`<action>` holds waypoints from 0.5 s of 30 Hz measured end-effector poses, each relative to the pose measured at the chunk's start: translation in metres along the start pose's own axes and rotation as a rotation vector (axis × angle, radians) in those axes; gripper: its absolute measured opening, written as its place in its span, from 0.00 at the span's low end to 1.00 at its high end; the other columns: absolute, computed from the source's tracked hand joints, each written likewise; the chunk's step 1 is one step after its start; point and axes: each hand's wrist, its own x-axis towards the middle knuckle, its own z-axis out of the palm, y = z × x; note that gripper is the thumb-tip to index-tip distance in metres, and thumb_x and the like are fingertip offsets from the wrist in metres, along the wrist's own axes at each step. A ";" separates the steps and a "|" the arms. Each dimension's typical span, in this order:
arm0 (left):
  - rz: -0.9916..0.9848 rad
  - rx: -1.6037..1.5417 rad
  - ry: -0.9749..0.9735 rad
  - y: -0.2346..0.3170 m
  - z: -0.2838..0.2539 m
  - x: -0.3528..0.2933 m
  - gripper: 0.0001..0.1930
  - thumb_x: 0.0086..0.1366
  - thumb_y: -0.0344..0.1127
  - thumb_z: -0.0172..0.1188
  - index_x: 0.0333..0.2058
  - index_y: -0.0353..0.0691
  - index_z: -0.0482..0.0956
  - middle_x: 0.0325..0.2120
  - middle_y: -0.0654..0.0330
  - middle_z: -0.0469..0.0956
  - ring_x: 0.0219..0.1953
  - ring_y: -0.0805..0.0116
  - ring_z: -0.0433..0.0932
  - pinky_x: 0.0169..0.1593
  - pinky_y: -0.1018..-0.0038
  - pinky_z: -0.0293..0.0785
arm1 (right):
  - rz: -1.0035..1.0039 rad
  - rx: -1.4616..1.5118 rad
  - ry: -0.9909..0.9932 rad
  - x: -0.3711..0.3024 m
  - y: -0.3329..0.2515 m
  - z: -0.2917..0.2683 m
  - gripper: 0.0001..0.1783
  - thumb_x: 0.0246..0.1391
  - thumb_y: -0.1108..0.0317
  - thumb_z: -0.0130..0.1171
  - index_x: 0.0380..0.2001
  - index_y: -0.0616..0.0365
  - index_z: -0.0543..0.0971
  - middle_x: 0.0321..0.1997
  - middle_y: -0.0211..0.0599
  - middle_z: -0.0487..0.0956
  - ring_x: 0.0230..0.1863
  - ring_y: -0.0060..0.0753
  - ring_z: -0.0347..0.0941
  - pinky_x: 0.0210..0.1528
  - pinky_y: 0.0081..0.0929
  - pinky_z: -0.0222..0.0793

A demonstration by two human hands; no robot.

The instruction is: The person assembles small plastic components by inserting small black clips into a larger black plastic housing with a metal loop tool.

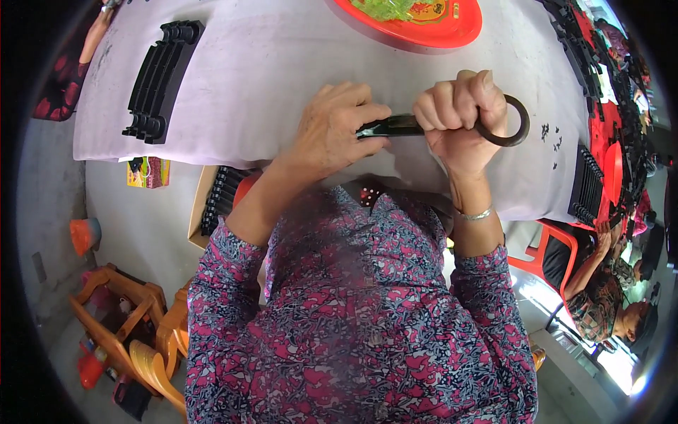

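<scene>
Item 1: long dark plastic strip w/ a ring-shaped loop at its right end [452,127]. Held mid-scene above the near edge of the pale cloth-covered table [282,63], roughly level, running left to right. Ring sticks out right of the fist.

Item 2: left hand [332,131]. Fingers curled, tips pinching the strip's left end; thumb side hidden under the part.

Item 3: right hand [459,109]. Closed in a fist round the strip just left of the ring, knuckles up. Thin silver bangle [474,214] on that wrist.

Item 4: black ribbed plastic rack [161,79], far left on table, lying flat, well apart from both hands.

Item 5: red round tray w/ green contents [417,21], far centre, partly cut off by frame edge.

Item 6: scatter of small dark bits [551,134] on cloth, just right of the ring.

Item 7: more black ribbed pieces [585,185] at table's right edge; another stack [220,194] in a cardboard box near-left, below table edge.

Item 8: orange wooden chair [134,325], near left on floor. Red plastic chair [551,247] near right.

Item 9: another person, patterned sleeve [600,304], seated far right at the same table.
</scene>
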 end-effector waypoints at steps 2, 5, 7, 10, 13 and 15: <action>0.009 0.008 0.006 -0.002 0.001 0.000 0.19 0.43 0.38 0.72 0.36 0.41 0.82 0.26 0.59 0.69 0.31 0.59 0.69 0.37 0.65 0.63 | 0.005 0.018 0.001 0.002 0.000 -0.001 0.31 0.65 0.52 0.50 0.10 0.51 0.55 0.11 0.22 0.50 0.14 0.18 0.41 0.19 0.23 0.38; -0.002 0.000 0.009 0.000 0.000 0.000 0.19 0.43 0.38 0.72 0.36 0.41 0.82 0.26 0.59 0.69 0.31 0.58 0.69 0.37 0.65 0.63 | 0.014 -0.006 -0.066 0.001 -0.002 0.000 0.30 0.65 0.53 0.49 0.11 0.50 0.55 0.11 0.21 0.50 0.14 0.18 0.41 0.18 0.23 0.38; -0.010 0.000 0.001 0.000 0.000 0.000 0.19 0.44 0.38 0.72 0.36 0.41 0.81 0.26 0.59 0.69 0.31 0.58 0.69 0.37 0.65 0.63 | -0.010 0.030 -0.043 0.004 -0.006 -0.001 0.28 0.67 0.51 0.41 0.12 0.48 0.57 0.10 0.20 0.51 0.15 0.18 0.39 0.18 0.23 0.37; -0.011 -0.002 -0.010 0.000 -0.001 0.000 0.19 0.44 0.39 0.72 0.36 0.40 0.81 0.26 0.59 0.69 0.32 0.58 0.70 0.38 0.65 0.64 | -0.037 0.041 -0.147 0.004 -0.010 -0.003 0.27 0.67 0.52 0.41 0.13 0.48 0.57 0.11 0.20 0.51 0.15 0.18 0.39 0.18 0.23 0.38; -0.013 0.000 -0.010 0.001 -0.001 0.000 0.18 0.44 0.39 0.72 0.36 0.40 0.82 0.26 0.59 0.69 0.32 0.58 0.70 0.38 0.65 0.64 | 0.036 -0.037 -0.084 0.005 0.000 -0.003 0.27 0.67 0.53 0.41 0.13 0.48 0.57 0.11 0.19 0.51 0.15 0.18 0.38 0.18 0.23 0.37; -0.023 0.001 -0.012 0.001 0.000 0.000 0.18 0.45 0.39 0.72 0.36 0.40 0.82 0.26 0.58 0.69 0.32 0.58 0.70 0.38 0.65 0.64 | 0.040 -0.026 -0.078 0.007 0.000 -0.003 0.27 0.67 0.53 0.41 0.13 0.48 0.57 0.11 0.20 0.51 0.14 0.17 0.37 0.18 0.23 0.35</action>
